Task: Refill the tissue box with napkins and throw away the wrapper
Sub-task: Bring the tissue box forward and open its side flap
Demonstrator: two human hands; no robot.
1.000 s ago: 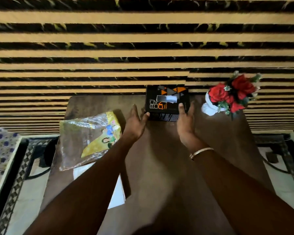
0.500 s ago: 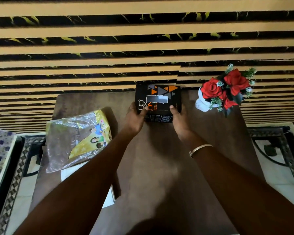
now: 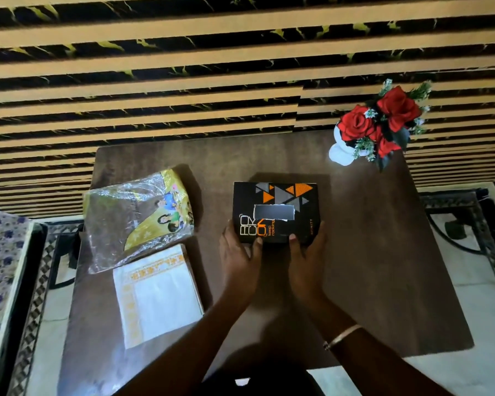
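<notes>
Napkins, a white paper stack (image 3: 157, 295), lie unloaded beside the crinkled clear plastic wrapper (image 3: 135, 221); both hands, left hand (image 3: 239, 257) and right hand (image 3: 306, 260), grip the black cardboard tissue box (image 3: 276, 212).

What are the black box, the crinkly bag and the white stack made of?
Black box: probably printed cardboard, matte, with sharp folded edges. Crinkly bag: thin clear plastic film, glossy, wrinkled, partly printed yellow. White stack: seemingly soft paper napkins, matte, with an orange border.
</notes>
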